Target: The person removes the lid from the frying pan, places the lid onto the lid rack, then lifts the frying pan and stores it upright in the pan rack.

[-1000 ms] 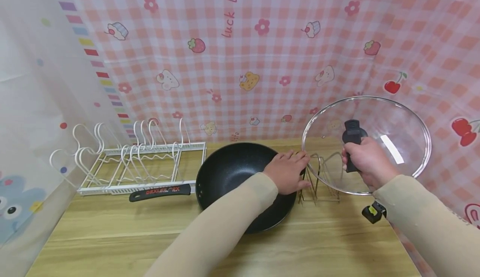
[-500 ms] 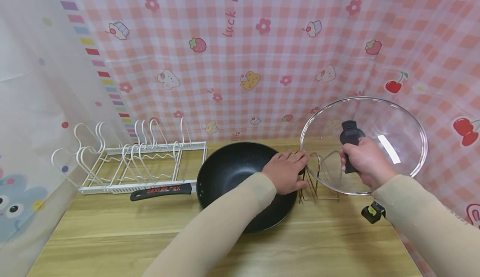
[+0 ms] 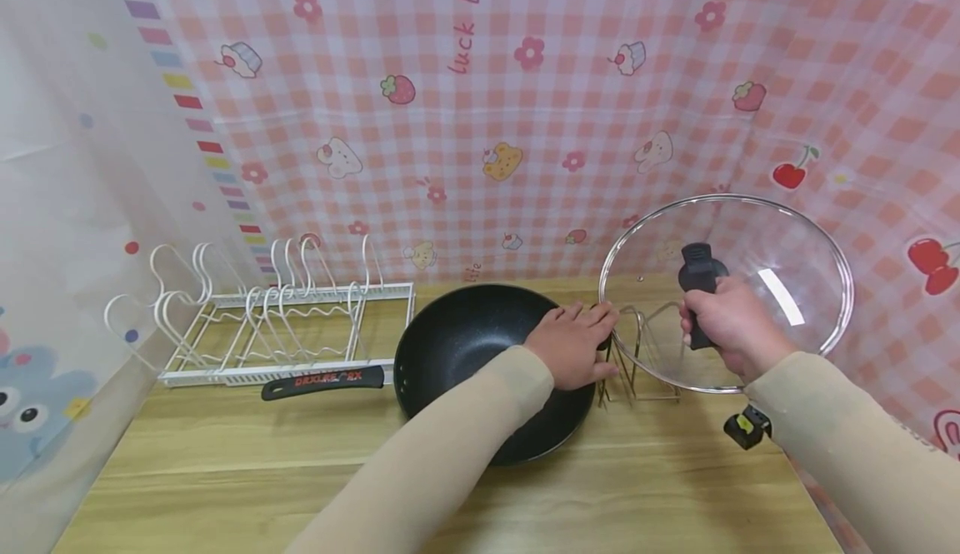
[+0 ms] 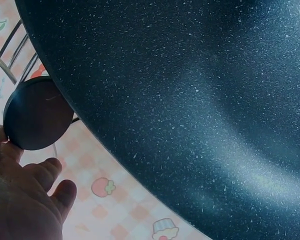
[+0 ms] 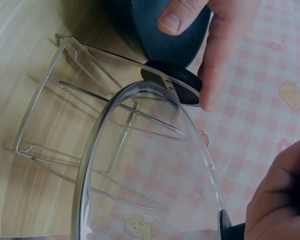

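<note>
A black wok point(image 3: 465, 329) lies on the wooden table, its open side up and its long handle point(image 3: 322, 382) pointing left. My left hand point(image 3: 568, 346) reaches across it to the right rim. There its spread, mostly straight fingers touch the small dark side handle point(image 4: 37, 112). With curled fingers my right hand point(image 3: 738, 325) grips the black handle point(image 3: 697, 261) of a large glass lid point(image 3: 806, 246). The lid stands tilted at a wire rack point(image 5: 50, 77), its steel rim overlapping the wires. Whether it rests on the rack, I cannot tell.
A white wire rack point(image 3: 225, 376) with several upright loops stands on the left, close to the wok. Behind the wooden table point(image 3: 645, 487) hangs a pink checked cloth point(image 3: 465, 137). A black strap device point(image 3: 746, 426) sits at my right wrist.
The lid shifts very slightly left with my right hand around its handle. My left hand stays at the wok's right rim. The whole head view drifts a little.
</note>
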Action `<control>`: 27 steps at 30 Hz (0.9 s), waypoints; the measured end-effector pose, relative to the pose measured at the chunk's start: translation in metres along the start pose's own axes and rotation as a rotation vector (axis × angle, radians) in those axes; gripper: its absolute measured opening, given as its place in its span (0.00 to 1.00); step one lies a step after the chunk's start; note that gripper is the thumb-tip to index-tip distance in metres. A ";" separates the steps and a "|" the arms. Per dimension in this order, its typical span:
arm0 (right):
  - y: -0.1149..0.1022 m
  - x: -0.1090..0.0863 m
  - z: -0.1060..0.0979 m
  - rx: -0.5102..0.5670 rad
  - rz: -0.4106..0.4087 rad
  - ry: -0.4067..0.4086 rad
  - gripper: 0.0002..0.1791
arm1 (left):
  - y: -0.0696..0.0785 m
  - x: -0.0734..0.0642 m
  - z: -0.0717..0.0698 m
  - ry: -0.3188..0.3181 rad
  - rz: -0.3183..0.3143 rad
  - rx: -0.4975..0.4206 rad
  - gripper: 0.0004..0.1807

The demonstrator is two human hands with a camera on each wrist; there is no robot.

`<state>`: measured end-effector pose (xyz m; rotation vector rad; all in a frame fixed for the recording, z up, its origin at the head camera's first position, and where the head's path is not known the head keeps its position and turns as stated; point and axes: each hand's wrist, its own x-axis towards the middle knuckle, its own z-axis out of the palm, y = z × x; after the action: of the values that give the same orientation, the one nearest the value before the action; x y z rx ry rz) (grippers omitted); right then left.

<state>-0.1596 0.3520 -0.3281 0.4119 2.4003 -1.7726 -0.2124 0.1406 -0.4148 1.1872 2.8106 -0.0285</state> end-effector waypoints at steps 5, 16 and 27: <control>0.000 0.001 0.000 -0.013 -0.002 -0.005 0.16 | 0.000 -0.001 0.000 0.002 0.001 0.009 0.45; -0.002 0.000 0.004 -0.060 -0.021 -0.007 0.11 | 0.000 0.003 0.003 -0.006 -0.005 0.016 0.46; -0.001 0.002 0.002 -0.155 -0.037 -0.022 0.14 | 0.000 0.005 0.006 -0.006 -0.002 0.024 0.46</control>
<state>-0.1620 0.3498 -0.3282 0.3297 2.5229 -1.5808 -0.2154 0.1434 -0.4213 1.1869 2.8143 -0.0668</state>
